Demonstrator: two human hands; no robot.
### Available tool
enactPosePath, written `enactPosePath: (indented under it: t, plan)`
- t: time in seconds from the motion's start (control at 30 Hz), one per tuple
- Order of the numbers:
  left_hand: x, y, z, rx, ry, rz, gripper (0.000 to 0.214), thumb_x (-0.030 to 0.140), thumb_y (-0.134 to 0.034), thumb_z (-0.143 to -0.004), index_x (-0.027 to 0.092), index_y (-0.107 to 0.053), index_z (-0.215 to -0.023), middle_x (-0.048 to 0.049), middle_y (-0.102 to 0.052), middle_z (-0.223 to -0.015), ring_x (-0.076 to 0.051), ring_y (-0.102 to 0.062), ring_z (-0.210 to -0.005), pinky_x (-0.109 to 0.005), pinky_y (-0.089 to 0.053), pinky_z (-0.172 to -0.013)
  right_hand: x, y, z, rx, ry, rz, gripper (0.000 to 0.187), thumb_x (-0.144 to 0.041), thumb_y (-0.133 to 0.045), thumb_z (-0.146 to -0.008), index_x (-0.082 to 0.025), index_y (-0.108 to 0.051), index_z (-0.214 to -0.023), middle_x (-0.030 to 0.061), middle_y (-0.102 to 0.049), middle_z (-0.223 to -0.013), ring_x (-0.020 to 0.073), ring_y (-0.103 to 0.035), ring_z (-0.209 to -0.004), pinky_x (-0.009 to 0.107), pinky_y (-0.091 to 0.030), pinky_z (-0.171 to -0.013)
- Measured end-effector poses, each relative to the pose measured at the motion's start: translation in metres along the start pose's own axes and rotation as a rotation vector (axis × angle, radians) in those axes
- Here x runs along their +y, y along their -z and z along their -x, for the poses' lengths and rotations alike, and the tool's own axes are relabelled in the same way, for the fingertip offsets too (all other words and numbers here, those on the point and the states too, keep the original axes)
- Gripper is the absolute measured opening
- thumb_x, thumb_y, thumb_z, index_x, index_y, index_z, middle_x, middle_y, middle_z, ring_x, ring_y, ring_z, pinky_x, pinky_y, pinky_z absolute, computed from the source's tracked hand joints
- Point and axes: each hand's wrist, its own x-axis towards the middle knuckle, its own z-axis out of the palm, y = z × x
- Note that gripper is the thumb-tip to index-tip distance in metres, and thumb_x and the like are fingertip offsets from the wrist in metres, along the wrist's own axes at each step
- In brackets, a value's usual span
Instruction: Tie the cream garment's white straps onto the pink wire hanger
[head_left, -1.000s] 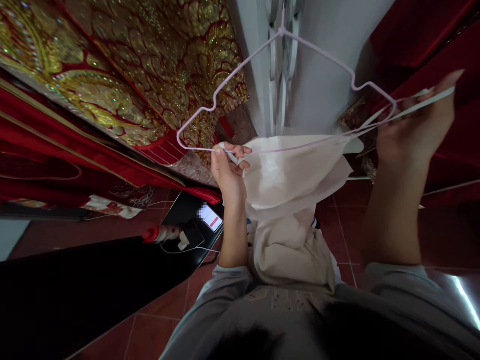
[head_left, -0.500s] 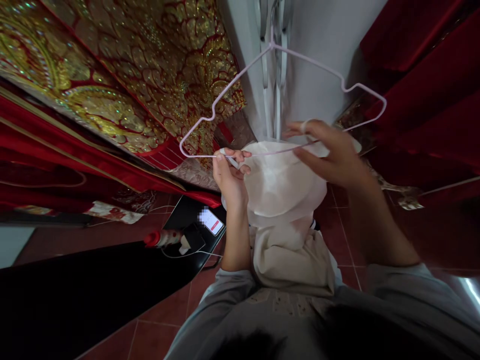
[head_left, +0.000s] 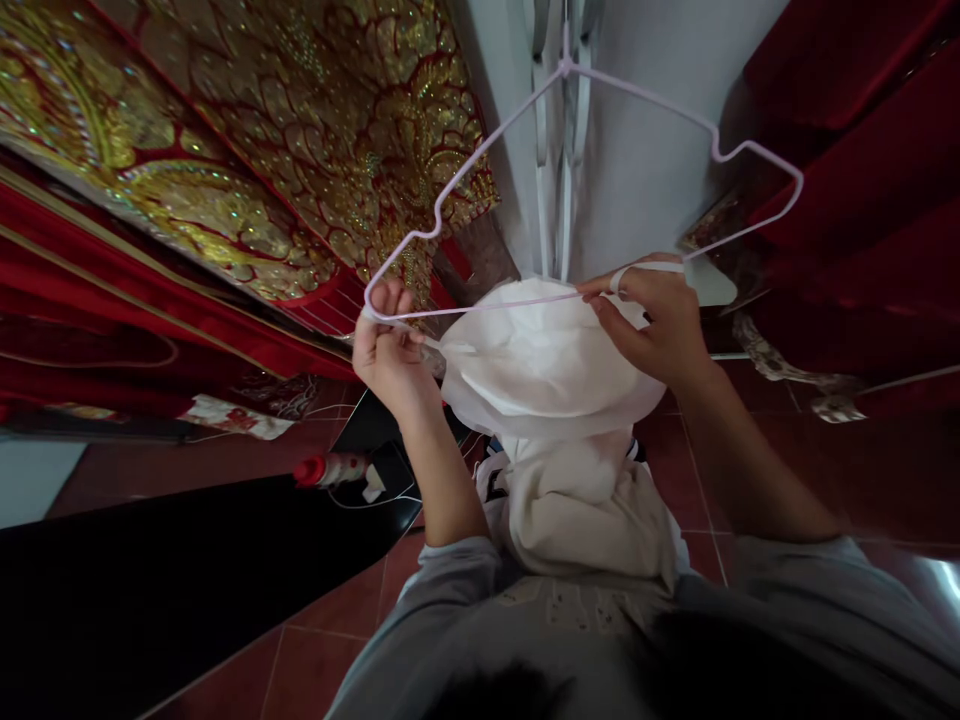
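Note:
A pale lilac wire hanger point(head_left: 645, 100) hangs in front of me from a point out of view above. Below its bottom bar a white garment point(head_left: 540, 360) bunches and hangs down towards my lap. My left hand point(head_left: 390, 350) is closed at the hanger's left corner, gripping the bar together with a strip of the white garment. At the bar's middle right, my right hand point(head_left: 656, 320) pinches a thin white strap point(head_left: 645, 272) of the garment.
Red clothes with gold embroidery point(head_left: 247, 140) hang at the left, plain dark red cloth point(head_left: 870, 170) at the right. A white wall corner point(head_left: 637, 170) stands behind the hanger. A black surface point(head_left: 165, 570) at lower left carries a red-capped object point(head_left: 330, 468) and a charger cable. Red floor tiles point(head_left: 780, 460) lie below.
My left hand slid left along the bar to the hanger's corner, pulling the garment edge with it. My right hand came in from far right to the bar's middle, strap in its fingers.

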Motion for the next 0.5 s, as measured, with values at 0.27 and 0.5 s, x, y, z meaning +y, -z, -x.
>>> enactPosePath:
  t: [0.27, 0.5]
  plan:
    - [0.027, 0.019, -0.032, -0.16, -0.143, -0.246, 0.027, 0.029, -0.074, -0.09, 0.028, -0.08, -0.116, -0.0055, -0.078, -0.126, -0.034, -0.077, -0.11, -0.033, -0.059, -0.06, 0.006, -0.005, 0.006, -0.003, 0.013, -0.012, 0.013, -0.024, -0.06, -0.099, -0.028, -0.072, -0.095, 0.0021, -0.082, -0.092, 0.0213, -0.073, -0.079, 0.046, -0.051, -0.088]
    - [0.043, -0.007, -0.044, -0.473, -0.081, -0.328, 0.036, 0.046, -0.084, -0.089, 0.025, -0.082, -0.118, -0.0055, -0.083, -0.106, -0.025, -0.078, -0.082, -0.032, -0.058, -0.052, 0.008, -0.002, 0.007, -0.041, -0.093, 0.0, 0.016, -0.035, -0.059, -0.1, -0.031, -0.074, -0.094, 0.0042, -0.08, -0.091, 0.0254, -0.07, -0.081, 0.052, -0.05, -0.095]
